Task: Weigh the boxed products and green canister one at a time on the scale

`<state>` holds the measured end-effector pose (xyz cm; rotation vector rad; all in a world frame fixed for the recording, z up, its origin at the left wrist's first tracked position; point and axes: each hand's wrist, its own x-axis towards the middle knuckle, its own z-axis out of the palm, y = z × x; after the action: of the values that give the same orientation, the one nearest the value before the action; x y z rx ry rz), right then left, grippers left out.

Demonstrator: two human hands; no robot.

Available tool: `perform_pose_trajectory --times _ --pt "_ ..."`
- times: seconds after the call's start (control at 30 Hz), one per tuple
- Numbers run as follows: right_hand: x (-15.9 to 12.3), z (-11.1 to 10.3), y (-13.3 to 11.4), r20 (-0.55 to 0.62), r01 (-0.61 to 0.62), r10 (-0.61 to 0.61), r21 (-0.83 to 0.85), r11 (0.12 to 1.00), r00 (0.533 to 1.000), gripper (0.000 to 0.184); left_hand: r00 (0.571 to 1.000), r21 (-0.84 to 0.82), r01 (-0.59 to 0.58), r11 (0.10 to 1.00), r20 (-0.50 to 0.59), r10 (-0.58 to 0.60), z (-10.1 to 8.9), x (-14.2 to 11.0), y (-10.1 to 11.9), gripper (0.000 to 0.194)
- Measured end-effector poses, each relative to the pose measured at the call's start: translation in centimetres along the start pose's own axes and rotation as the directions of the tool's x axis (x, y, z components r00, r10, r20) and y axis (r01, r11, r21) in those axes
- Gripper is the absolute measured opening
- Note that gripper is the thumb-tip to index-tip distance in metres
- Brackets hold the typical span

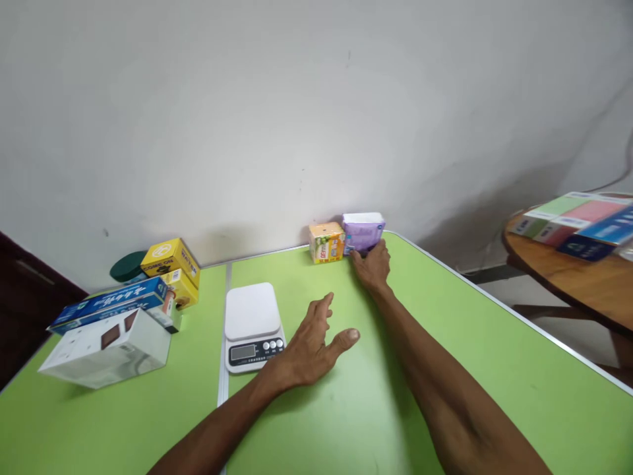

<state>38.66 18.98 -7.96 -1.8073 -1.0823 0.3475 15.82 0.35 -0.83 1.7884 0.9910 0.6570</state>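
At the back of the green table, my right hand (373,265) grips the lower front and right side of a purple soft pack (363,232) with a white top. The pack stands upright near the wall, and some of my fingertips are hidden. Beside it on the left is a small orange-and-yellow carton (327,243). My left hand (314,346) hovers over the table with thumb and fingers apart, holding nothing. Just left of that hand lies a white digital kitchen scale (253,313) with a bare platform; my left wrist is close to its lower right corner.
On the left are a white box (109,353), blue long boxes (113,303), yellow boxes (171,258) and a dark green round lid (127,266). A wall rises behind the table. To the right, a wooden table (568,280) carries colourful boxes (583,214).
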Motion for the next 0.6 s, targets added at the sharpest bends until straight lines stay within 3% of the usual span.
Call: perform_pose_trajectory --times 0.13,0.27,0.33,0.4,0.43,0.47,0.5,0.6 --pt "-1.7 -0.7 -1.6 0.044 -0.026 0.030 -0.071 0.997 0.999 0.099 0.999 -0.018 0.000 1.000 -0.037 -0.001 -0.6 -3.2 -0.1 0.088" --pt "-3.4 -0.4 -0.8 0.060 -0.017 0.028 -0.182 0.983 0.998 0.107 0.997 -0.032 -0.017 0.999 -0.075 0.015 -2.4 -8.0 -0.4 0.089" --pt "-4.3 -0.2 0.4 0.018 -0.028 0.030 -0.109 0.994 0.999 0.110 0.988 -0.026 -0.033 0.999 -0.153 0.028 -3.7 -11.1 -0.9 0.086" --pt "-5.9 -0.5 1.1 -0.089 -0.070 0.071 0.018 0.997 0.994 0.104 0.948 0.008 -0.048 0.999 -0.315 0.048 -5.3 -14.6 -1.9 0.076" --pt "-7.1 -0.7 1.0 -0.126 -0.039 0.046 0.062 0.997 0.991 0.100 0.900 0.046 -0.054 0.998 -0.431 0.068 -6.2 -16.4 -2.6 0.071" --pt "-8.6 -0.9 0.6 -0.149 0.024 -0.010 0.088 0.996 0.989 0.098 0.823 0.099 -0.052 0.994 -0.560 0.098 -7.4 -18.1 -3.3 0.067" --pt "-10.4 -1.0 -0.4 -0.145 0.123 -0.108 0.096 0.988 0.984 0.097 0.713 0.159 -0.036 0.987 -0.688 0.137 -8.7 -19.8 -4.0 0.065" --pt "-17.4 0.1 -5.8 -0.055 0.367 -0.363 0.177 0.913 0.930 0.096 0.283 0.306 0.112 0.946 -0.922 0.265 -13.7 -23.9 -6.6 0.079"
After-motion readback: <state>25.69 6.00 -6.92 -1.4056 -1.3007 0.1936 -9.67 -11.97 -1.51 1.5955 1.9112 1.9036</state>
